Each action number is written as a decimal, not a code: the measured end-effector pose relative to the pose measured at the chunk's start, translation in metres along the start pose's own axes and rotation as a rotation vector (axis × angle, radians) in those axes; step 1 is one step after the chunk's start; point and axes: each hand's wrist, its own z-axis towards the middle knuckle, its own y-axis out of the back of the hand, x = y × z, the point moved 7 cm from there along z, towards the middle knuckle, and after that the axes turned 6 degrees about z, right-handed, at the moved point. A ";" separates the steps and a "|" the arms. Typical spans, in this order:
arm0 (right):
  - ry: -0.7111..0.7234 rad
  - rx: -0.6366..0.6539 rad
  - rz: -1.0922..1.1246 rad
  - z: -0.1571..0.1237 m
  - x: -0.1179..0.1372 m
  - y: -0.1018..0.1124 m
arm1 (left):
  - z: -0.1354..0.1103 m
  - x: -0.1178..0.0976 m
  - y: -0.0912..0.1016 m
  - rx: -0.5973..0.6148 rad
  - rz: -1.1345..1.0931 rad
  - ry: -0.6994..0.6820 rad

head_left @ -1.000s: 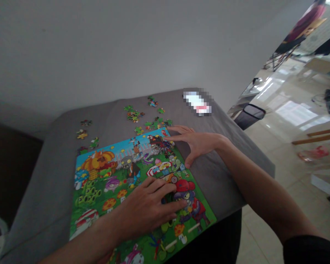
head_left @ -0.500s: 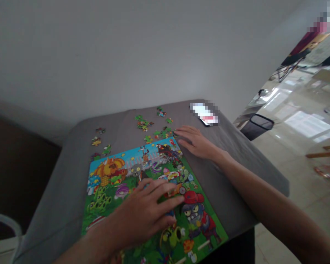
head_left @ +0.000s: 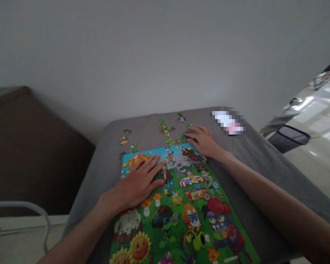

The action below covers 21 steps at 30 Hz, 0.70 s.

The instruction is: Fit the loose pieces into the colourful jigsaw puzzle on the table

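Note:
A colourful cartoon puzzle board (head_left: 176, 220) lies flat on the grey-covered table (head_left: 253, 168). My left hand (head_left: 141, 179) rests palm down on the upper left of the board, fingers spread, covering part of the picture. Beyond the board's top right corner, my right hand (head_left: 203, 141) reaches over loose puzzle pieces with its fingers apart. A green piece (head_left: 189, 125) shows by its fingertips; whether the fingers touch it I cannot tell. More pieces lie in a cluster (head_left: 166, 128) behind the board, and a few, such as a yellowish piece (head_left: 124, 140), sit to the left.
A phone (head_left: 228, 123) with a lit, blurred screen lies at the table's back right. A pale wall (head_left: 154, 62) rises behind the table. Right of it, a dark-rimmed bin (head_left: 290, 138) stands on the tiled floor. A white curved tube (head_left: 24, 205) is at lower left.
My left hand has slid from the board's middle up to its upper left, uncovering the centre pictures. My right hand has shifted slightly over the pieces. The whole view has swung left.

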 end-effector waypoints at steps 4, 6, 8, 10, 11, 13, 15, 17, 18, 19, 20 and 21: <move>0.079 -0.050 0.033 0.009 -0.017 -0.002 | 0.004 -0.005 -0.002 0.085 -0.029 0.014; 0.105 -0.006 0.022 0.012 -0.021 -0.006 | 0.004 -0.006 -0.003 0.087 -0.024 0.025; 0.104 0.038 0.001 0.013 -0.022 -0.009 | 0.003 -0.006 -0.003 0.083 -0.021 0.029; 0.086 0.062 -0.010 0.013 -0.020 -0.011 | 0.003 -0.008 -0.003 0.075 -0.025 0.023; 0.071 0.064 -0.007 0.012 -0.020 -0.010 | 0.003 -0.008 -0.003 0.071 -0.028 0.019; 0.032 0.036 0.015 0.011 -0.019 -0.007 | 0.003 -0.009 -0.002 0.064 -0.033 0.011; 0.004 -0.028 0.064 0.008 -0.018 0.001 | 0.003 -0.009 -0.001 0.054 -0.038 0.005; -0.010 -0.091 0.173 0.002 -0.014 0.010 | 0.003 -0.009 -0.001 0.035 -0.041 0.001; -0.026 -0.107 0.255 -0.002 -0.011 0.015 | 0.004 -0.009 0.000 0.022 -0.041 -0.003; -0.049 -0.113 0.353 -0.006 -0.007 0.018 | 0.004 -0.008 0.002 0.005 -0.042 -0.008; -0.080 -0.115 0.459 -0.012 -0.002 0.021 | 0.004 -0.008 0.003 -0.014 -0.042 -0.013; -0.112 -0.112 0.563 -0.017 0.005 0.023 | 0.005 -0.008 0.006 -0.038 -0.044 -0.019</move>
